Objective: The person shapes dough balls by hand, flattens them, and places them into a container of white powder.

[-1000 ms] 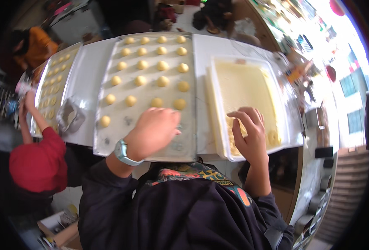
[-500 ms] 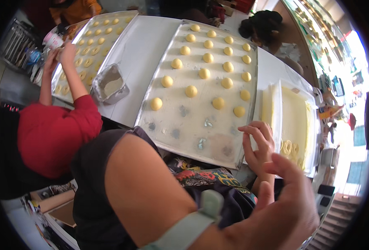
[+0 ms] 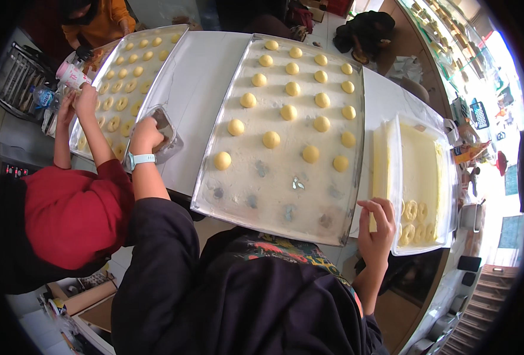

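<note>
My left hand (image 3: pixel 146 136), with a pale watch on its wrist, reaches down into a square metal tin (image 3: pixel 172 149). The tin's wall hides my fingertips, and whether they hold anything does not show. In front of me lies a large metal tray (image 3: pixel 268 220) with rows of round yellow dough balls (image 3: pixel 288 112); its near end has bare, smudged patches. Just off the tray's near right edge is my right hand (image 3: pixel 378 228), fingers loosely bent and apart, with nothing visible in them. Several dough rings (image 3: pixel 412 210) sit inside a clear plastic box (image 3: pixel 396 195) to its right.
A co-worker in a red top (image 3: pixel 75 219) works close on my left, both hands at a second tray (image 3: pixel 173 44) of dough balls and rings. Another person in orange (image 3: pixel 105 23) is beyond. A dark-haired person (image 3: pixel 365 32) is low past the table's far right side.
My left hand has swung from the lower right foreground over to the left and into the tin. My right hand has shifted slightly down and right, away from the tray.
</note>
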Action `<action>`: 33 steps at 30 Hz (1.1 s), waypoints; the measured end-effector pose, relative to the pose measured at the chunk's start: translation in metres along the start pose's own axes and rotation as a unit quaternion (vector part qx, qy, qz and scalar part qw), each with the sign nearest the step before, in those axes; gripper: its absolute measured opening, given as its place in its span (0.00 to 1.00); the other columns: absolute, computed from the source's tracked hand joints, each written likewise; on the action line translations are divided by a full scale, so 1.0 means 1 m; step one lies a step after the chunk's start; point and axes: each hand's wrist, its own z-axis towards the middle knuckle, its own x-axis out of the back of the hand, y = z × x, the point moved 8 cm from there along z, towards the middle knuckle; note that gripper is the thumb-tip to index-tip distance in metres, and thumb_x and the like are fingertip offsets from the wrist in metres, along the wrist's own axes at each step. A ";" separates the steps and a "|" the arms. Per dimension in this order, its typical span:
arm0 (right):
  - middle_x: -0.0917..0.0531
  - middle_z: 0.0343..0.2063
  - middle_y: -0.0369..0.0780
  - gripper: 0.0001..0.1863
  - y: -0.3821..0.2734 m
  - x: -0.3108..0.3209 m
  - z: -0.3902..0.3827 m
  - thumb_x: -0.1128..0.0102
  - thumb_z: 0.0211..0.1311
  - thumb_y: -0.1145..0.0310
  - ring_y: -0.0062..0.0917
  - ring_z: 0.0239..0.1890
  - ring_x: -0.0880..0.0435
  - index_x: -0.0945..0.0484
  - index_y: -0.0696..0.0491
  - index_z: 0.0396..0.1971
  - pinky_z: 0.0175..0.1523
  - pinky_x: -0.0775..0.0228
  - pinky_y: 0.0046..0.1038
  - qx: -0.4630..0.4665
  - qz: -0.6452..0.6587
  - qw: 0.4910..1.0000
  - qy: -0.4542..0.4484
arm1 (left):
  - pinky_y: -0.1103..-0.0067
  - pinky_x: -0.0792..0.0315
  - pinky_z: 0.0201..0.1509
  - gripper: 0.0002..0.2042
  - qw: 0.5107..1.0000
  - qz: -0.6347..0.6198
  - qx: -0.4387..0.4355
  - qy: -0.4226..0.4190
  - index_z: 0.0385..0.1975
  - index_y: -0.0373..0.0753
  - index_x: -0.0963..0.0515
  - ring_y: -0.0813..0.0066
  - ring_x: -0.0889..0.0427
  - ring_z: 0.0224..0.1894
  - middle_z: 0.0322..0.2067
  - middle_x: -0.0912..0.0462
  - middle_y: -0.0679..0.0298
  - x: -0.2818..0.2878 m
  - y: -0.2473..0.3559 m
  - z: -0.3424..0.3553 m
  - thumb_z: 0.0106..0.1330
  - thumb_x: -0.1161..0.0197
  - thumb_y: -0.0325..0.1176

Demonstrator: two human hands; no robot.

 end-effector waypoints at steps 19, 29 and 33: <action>0.23 0.34 0.45 0.10 -0.035 -0.027 0.022 0.45 0.50 0.81 0.34 0.38 0.24 0.22 0.57 0.34 0.44 0.33 0.29 0.010 0.086 0.996 -0.022 | 0.70 0.31 0.52 0.16 0.977 -0.167 -0.112 0.065 0.45 0.32 0.25 0.53 0.25 0.49 0.45 0.24 0.46 0.017 -0.001 -0.028 0.58 0.40 0.31; 0.33 0.56 0.50 0.31 -0.068 -0.246 0.026 0.69 0.69 0.51 0.36 0.59 0.34 0.44 0.64 0.59 0.64 0.45 0.35 -0.344 0.751 0.474 -0.305 | 0.64 0.46 0.65 0.26 0.856 -0.253 -0.443 0.085 0.61 0.33 0.42 0.51 0.41 0.63 0.59 0.39 0.46 -0.032 0.163 -0.160 0.64 0.46 0.37; 0.33 0.55 0.52 0.29 -0.047 -0.270 0.022 0.70 0.69 0.53 0.37 0.60 0.35 0.40 0.65 0.55 0.64 0.44 0.36 -0.388 0.750 0.437 -0.310 | 0.58 0.49 0.64 0.26 0.889 -0.128 -0.438 0.048 0.60 0.37 0.40 0.52 0.40 0.63 0.59 0.38 0.49 -0.057 0.153 -0.176 0.63 0.45 0.39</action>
